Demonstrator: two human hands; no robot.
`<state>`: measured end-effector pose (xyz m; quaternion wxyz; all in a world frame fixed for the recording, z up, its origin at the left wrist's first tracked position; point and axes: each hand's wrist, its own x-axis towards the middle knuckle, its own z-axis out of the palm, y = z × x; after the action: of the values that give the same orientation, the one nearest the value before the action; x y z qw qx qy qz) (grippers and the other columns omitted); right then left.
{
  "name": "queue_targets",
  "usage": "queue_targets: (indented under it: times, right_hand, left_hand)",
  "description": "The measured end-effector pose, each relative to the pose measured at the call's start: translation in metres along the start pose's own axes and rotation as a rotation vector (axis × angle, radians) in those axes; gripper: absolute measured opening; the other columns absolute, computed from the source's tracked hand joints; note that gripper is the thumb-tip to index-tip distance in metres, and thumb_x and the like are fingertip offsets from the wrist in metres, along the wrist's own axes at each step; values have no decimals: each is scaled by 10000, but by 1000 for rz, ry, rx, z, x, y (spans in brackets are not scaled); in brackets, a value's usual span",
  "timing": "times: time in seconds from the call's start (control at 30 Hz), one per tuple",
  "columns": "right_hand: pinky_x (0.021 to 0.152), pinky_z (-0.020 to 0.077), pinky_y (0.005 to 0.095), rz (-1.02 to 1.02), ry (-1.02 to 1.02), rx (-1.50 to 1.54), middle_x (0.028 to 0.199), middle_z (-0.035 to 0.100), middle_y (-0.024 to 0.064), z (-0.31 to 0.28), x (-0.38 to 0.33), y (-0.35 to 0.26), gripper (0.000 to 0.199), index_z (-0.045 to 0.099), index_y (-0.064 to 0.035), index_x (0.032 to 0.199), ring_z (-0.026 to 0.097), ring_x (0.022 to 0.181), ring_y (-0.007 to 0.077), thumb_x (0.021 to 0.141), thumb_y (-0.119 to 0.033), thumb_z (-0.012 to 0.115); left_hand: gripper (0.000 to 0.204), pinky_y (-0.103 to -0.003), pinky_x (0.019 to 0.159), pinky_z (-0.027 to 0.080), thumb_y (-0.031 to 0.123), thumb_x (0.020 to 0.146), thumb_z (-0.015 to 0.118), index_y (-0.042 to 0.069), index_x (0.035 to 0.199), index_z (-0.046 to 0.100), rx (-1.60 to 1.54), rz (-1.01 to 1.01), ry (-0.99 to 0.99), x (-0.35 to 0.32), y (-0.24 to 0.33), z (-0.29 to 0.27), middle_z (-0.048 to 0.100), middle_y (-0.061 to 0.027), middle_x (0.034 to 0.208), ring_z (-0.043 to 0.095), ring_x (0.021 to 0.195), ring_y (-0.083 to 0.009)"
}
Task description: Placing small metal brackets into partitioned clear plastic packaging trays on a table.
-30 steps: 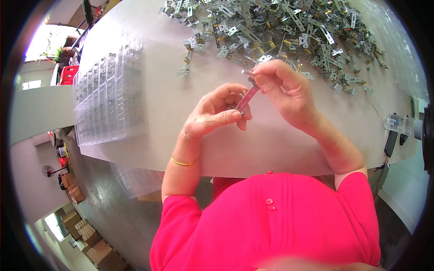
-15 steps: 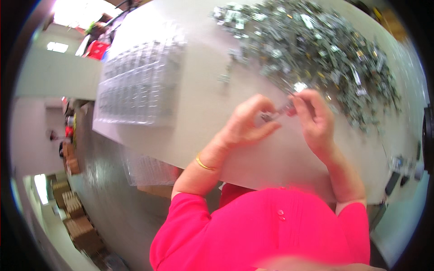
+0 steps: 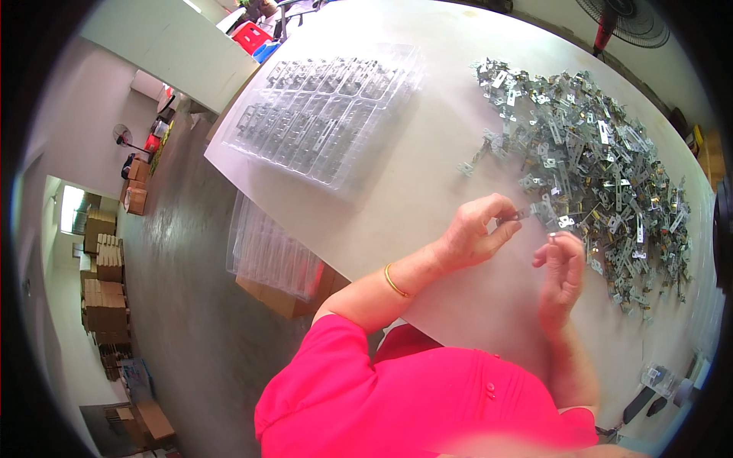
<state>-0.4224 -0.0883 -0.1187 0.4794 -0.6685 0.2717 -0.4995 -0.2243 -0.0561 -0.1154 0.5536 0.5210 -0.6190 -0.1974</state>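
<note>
My left hand (image 3: 479, 233) pinches a small metal bracket (image 3: 522, 214) between thumb and fingers, over the near side of the table. Just right of it, my right hand (image 3: 562, 278) is closed, with its fingers curled beside the near-left edge of a heap of metal brackets (image 3: 611, 175). A small shiny bit shows at its fingertips, too small and blurred to name. Most pieces in the heap are flat, silvery and tangled, some with brass-coloured parts.
Clear plastic compartment trays (image 3: 305, 130) holding rows of metal parts sit at the table's (image 3: 435, 137) left. Below the left edge, more clear trays (image 3: 279, 252) rest on a cardboard box (image 3: 286, 298). A clamp-like device (image 3: 660, 382) is at the near right.
The whole view has shifted, so the table and heap appear lower and farther right. My hands, close together around small metal parts before, are now farther apart.
</note>
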Motion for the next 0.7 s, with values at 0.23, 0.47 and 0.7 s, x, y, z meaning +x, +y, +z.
queue_targets:
  times: [0.23, 0.47, 0.7]
  right_hand:
    - [605, 477, 224, 190, -135, -40, 930, 593, 50, 7, -8, 14, 49, 617, -13, 1035, 564, 675, 84, 1000, -46, 605]
    - [616, 480, 221, 232, -163, -39, 889, 602, 23, 5, -4, 14, 54, 621, -23, 1040, 556, 685, 74, 999, -56, 616]
    - [634, 496, 224, 242, -206, -29, 876, 610, 10, 7, -2, 9, 47, 620, -22, 1037, 559, 705, 67, 997, -48, 615]
  left_hand:
    - [166, -258, 795, 516, 46, 887, 759, -12, 1010, 665, -7, -70, 261, 12, 27, -26, 688, -34, 899, 619, 827, -97]
    - [112, -222, 744, 500, 65, 898, 752, -5, 971, 704, 421, -98, 449, 25, 57, -106, 691, -14, 889, 611, 821, -61]
    - [129, -215, 658, 498, 109, 894, 763, -1, 948, 726, 663, -385, 518, 28, 51, -188, 709, -16, 788, 614, 707, -55]
